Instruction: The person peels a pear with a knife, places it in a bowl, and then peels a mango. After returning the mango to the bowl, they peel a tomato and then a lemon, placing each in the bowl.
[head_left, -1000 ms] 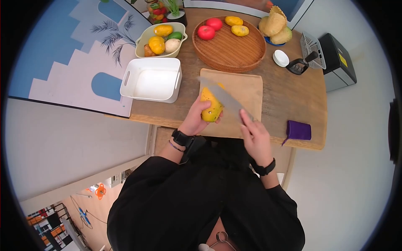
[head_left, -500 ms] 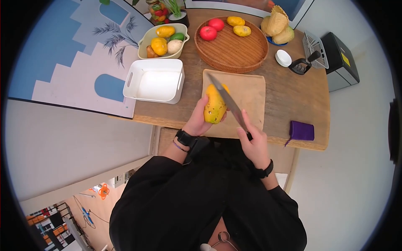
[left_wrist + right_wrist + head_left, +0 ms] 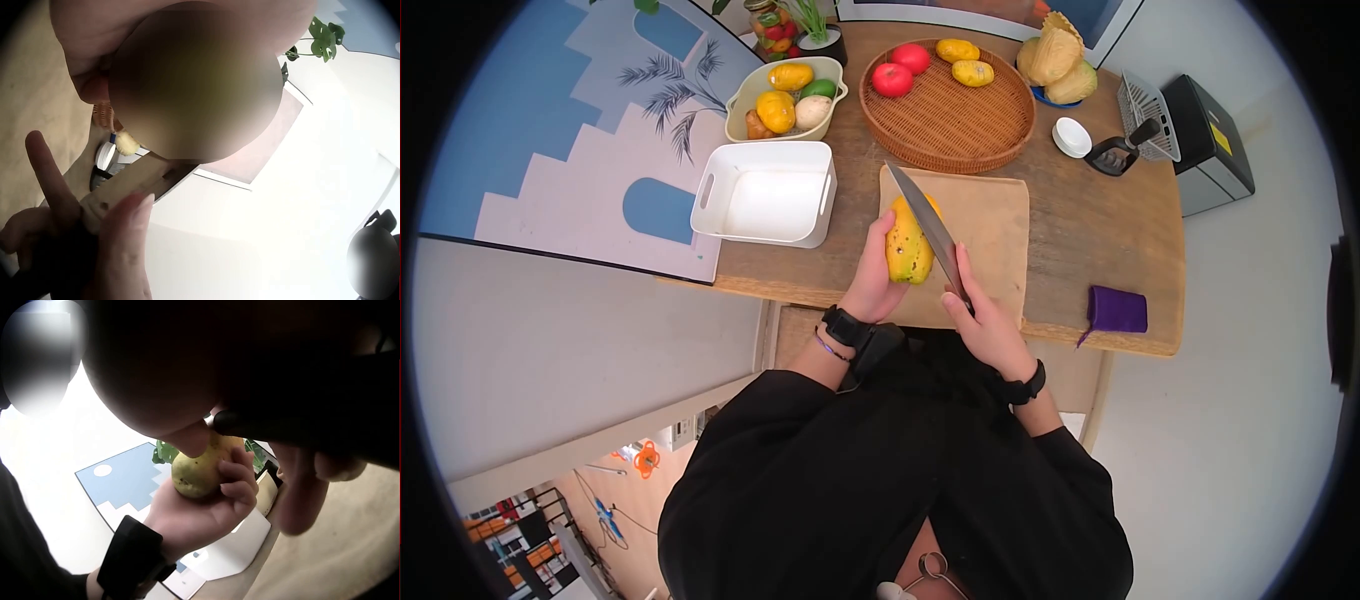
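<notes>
My left hand (image 3: 874,274) grips a yellow papaya (image 3: 909,257) with dark specks and a greenish end, holding it above the near part of the brown cutting mat (image 3: 990,225). In the right wrist view, the fingers (image 3: 237,481) curl round the papaya's side. My right hand (image 3: 992,335) holds a large kitchen knife (image 3: 928,222) by its dark handle, forefinger stretched along the blade. The blade slants up and left, overlapping the papaya's right side in the head view. The left wrist view shows the blade (image 3: 128,187) beside a large blurred round shape.
A white bin (image 3: 765,190) stands left of the mat, with a fruit-filled bowl (image 3: 735,115) behind it. A round wicker tray (image 3: 945,120) holds red and yellow produce. To the right are a small white bowl (image 3: 1071,138), a black-handled tool (image 3: 1112,157) and a purple pouch (image 3: 1117,310).
My right hand has moved left and slightly forward, bringing the knife closer along the papaya's right side. The blade, blurred by motion at first, now shows sharply. My left hand keeps its grip.
</notes>
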Available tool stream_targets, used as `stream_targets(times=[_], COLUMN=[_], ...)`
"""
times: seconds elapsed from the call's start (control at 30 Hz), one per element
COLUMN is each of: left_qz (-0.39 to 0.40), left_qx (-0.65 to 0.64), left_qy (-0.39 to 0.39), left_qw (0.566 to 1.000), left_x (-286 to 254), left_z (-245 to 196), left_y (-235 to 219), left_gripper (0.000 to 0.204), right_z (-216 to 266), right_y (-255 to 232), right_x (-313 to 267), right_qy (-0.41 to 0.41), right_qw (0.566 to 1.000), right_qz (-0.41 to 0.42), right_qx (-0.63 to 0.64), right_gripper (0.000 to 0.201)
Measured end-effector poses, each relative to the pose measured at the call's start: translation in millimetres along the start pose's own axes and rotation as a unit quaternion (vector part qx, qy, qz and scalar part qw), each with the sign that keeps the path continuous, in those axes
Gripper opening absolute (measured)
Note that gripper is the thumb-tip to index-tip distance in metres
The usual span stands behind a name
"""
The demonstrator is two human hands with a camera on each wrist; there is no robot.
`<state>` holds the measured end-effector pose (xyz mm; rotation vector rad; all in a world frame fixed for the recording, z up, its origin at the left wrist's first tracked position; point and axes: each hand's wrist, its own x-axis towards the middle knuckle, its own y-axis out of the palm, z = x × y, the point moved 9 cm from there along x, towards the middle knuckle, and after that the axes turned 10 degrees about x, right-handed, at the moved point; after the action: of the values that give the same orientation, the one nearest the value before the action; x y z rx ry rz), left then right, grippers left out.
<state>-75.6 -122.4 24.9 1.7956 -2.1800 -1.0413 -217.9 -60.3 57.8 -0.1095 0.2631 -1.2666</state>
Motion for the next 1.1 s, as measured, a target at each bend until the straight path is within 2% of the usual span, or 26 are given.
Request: stream_targets(times=[0.1, 0.17, 0.2, 0.23, 0.27, 0.33, 0.4, 0.43, 0.5, 0.6, 0.73, 0.8, 0.83, 0.87, 0.93, 0.97, 1.03, 1.07, 1.1], left_qz=[0.027, 0.073, 0.074, 0.042, 0.010, 0.034, 0.075, 0.076, 0.067, 0.043, 0.056, 0.047, 0.048, 0.105, 0.187, 0.192, 0.136, 0.132, 0.138], left_qx=[-0.025, -0.024, -0.025, -0.042, -0.059, -0.066, -0.078, -0.078, -0.076, -0.100, -0.092, -0.099, -0.096, -0.105, -0.076, -0.077, -0.001, -0.001, -0.015], left_qy=[-0.009, -0.017, -0.016, -0.033, -0.050, -0.046, -0.038, -0.039, -0.056, -0.065, -0.084, -0.123, -0.124, -0.104, -0.063, -0.065, -0.075, -0.066, -0.068], left_qw=[0.999, 0.997, 0.997, 0.998, 0.997, 0.996, 0.993, 0.993, 0.993, 0.992, 0.991, 0.986, 0.986, 0.984, 0.977, 0.976, 0.988, 0.989, 0.988], left_x=[2, 2, 3, 5, 5, 4, 6, 5, 5, 2, -6, -12, -12, -14, -22, -27, -24, -17, -17], left_z=[3, 4, 4, 9, 14, 17, 16, 18, 23, 26, 23, 29, 28, 22, 15, 19, 18, 12, 13], left_y=[1, 9, 11, 10, 7, 11, 17, 18, 17, 20, 24, 26, 24, 30, 38, 42, 34, 29, 24], left_gripper=[0.051, 0.053, 0.053, 0.055, 0.056, 0.056, 0.058, 0.058, 0.062, 0.062, 0.061, 0.060, 0.060, 0.059, 0.058, 0.058, 0.059, 0.059, 0.059], right_z=[2, 6, 5, 5, 17, 31, 35, 35, 42, 40, 44, 45, 39, 31, -19, -44, -51, -40, -33], right_y=[0, 0, 0, 0, -2, -2, 6, 7, 8, 8, 8, 1, -17, -41, -123, -151, -179, -172, -159], right_x=[4, 3, 3, 2, 0, -8, -11, -12, -14, -13, -14, -12, -5, 6, 45, 45, 56, 49, 31], right_qy=[-0.046, -0.040, -0.036, -0.033, -0.104, -0.172, -0.163, -0.162, -0.188, -0.197, -0.201, -0.209, -0.178, -0.147, 0.046, 0.067, 0.065, -0.024, -0.058], right_qw=[0.998, 0.998, 0.997, 0.997, 0.994, 0.982, 0.958, 0.958, 0.931, 0.927, 0.922, 0.923, 0.932, 0.939, 0.948, 0.935, 0.919, 0.940, 0.948], right_qz=[-0.012, -0.010, -0.007, -0.005, -0.018, -0.033, 0.002, 0.001, -0.022, -0.039, -0.027, -0.011, -0.043, -0.075, -0.221, -0.224, -0.228, -0.228, -0.223], right_qx=[0.037, 0.054, 0.062, 0.070, 0.000, -0.068, -0.235, -0.236, -0.311, -0.315, -0.329, -0.323, -0.313, -0.301, -0.224, -0.268, -0.314, -0.254, -0.220], right_gripper=[0.074, 0.073, 0.072, 0.072, 0.070, 0.069, 0.068, 0.068, 0.067, 0.067, 0.066, 0.067, 0.063, 0.060, 0.052, 0.050, 0.048, 0.050, 0.051])
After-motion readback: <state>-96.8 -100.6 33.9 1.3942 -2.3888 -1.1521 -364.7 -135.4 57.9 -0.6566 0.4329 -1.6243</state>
